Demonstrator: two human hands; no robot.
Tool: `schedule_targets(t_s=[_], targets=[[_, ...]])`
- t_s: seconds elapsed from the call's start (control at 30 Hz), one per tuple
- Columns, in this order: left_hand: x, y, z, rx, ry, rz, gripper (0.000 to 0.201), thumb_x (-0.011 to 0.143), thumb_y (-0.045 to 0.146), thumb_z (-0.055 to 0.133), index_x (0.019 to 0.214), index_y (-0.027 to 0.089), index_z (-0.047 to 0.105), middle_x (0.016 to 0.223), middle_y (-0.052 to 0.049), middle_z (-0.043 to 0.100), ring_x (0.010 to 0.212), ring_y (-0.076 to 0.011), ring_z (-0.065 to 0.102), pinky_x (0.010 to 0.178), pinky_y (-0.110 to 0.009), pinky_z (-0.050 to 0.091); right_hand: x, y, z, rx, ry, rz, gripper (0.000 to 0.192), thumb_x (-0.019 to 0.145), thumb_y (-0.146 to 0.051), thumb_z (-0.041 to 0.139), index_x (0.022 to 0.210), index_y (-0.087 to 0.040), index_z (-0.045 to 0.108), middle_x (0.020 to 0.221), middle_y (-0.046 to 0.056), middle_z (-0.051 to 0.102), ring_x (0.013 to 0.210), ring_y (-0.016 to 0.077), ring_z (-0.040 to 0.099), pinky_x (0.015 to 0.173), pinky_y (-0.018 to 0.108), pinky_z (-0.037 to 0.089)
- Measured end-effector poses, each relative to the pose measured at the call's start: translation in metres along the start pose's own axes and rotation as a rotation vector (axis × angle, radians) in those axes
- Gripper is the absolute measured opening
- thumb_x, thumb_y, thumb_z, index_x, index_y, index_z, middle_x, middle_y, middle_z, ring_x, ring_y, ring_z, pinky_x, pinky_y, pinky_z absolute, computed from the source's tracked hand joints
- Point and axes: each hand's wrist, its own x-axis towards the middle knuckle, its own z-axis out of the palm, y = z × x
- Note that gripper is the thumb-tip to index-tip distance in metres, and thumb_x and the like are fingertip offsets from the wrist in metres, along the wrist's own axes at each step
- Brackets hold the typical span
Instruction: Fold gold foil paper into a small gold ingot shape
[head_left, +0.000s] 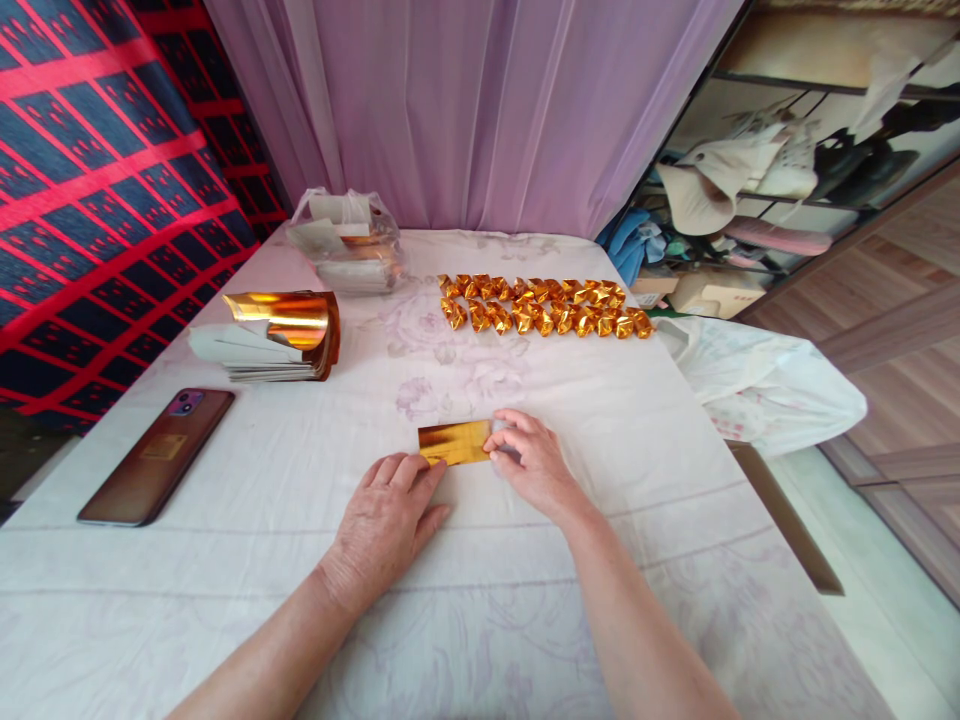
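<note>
A small rectangle of gold foil paper point(454, 442) lies flat on the cloth-covered table in front of me. My left hand point(386, 510) rests at its near left corner, fingertips touching the edge and thumb held apart on the cloth. At the right end, the bent fingers and thumb of my right hand point(531, 462) close on the paper; a pale part of it shows beneath them. Beyond both hands, folded gold foil pieces point(551, 320) stand in two rows. A curved stack of foil sheets point(274, 340), gold on one side and pale on the other, sits to the left.
A brown phone point(157, 458) lies near the table's left edge. Farther back is a clear plastic bag point(349, 245) holding more sheets. A purple curtain point(480, 110) hangs behind the table point(585, 640). Shelves with a cap point(709, 180) and a white bag point(772, 385) are at the right.
</note>
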Motion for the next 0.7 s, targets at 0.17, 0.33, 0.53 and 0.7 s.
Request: schedule_targets(t_s=[0.17, 0.33, 0.53, 0.7], targets=[[0.0, 0.0, 0.001, 0.02, 0.002, -0.001, 0.041, 0.091, 0.034, 0.061, 0.127, 0.015, 0.061, 0.113, -0.011, 0.062, 0.105, -0.0285, 0.055, 0.092, -0.044, 0.05, 0.0, 0.003, -0.002, -0.001, -0.028, -0.024, 0.026, 0.08, -0.011, 0.055, 0.088, -0.027, 0.074, 0.13, 0.004, 0.061, 0.122, 0.0238, 0.055, 0.1, 0.044, 0.043], [-0.001, 0.0, 0.002, 0.011, 0.011, 0.001, 0.04, 0.091, 0.033, 0.06, 0.127, 0.015, 0.061, 0.113, -0.012, 0.061, 0.105, -0.0289, 0.055, 0.092, -0.046, 0.05, -0.001, 0.003, -0.002, -0.003, -0.022, -0.026, 0.028, 0.081, -0.01, 0.053, 0.088, -0.027, 0.074, 0.13, 0.004, 0.062, 0.122, 0.0232, 0.055, 0.1, 0.043, 0.042], [0.0, 0.0, 0.001, 0.006, 0.013, 0.009, 0.04, 0.093, 0.034, 0.059, 0.128, 0.015, 0.061, 0.113, -0.012, 0.061, 0.105, -0.0287, 0.055, 0.092, -0.045, 0.049, -0.002, -0.002, 0.001, -0.023, 0.034, -0.028, 0.02, 0.077, -0.012, 0.058, 0.084, -0.026, 0.071, 0.127, 0.005, 0.063, 0.119, 0.0239, 0.057, 0.095, 0.042, 0.043], [0.005, 0.005, -0.003, 0.077, -0.046, 0.003, 0.049, 0.09, 0.046, 0.063, 0.134, 0.025, 0.059, 0.111, -0.011, 0.06, 0.103, -0.0301, 0.055, 0.096, -0.053, 0.043, -0.003, -0.008, 0.003, -0.082, 0.062, -0.028, 0.009, 0.079, -0.018, 0.062, 0.082, -0.025, 0.068, 0.125, 0.007, 0.063, 0.117, 0.0256, 0.057, 0.094, 0.044, 0.042]])
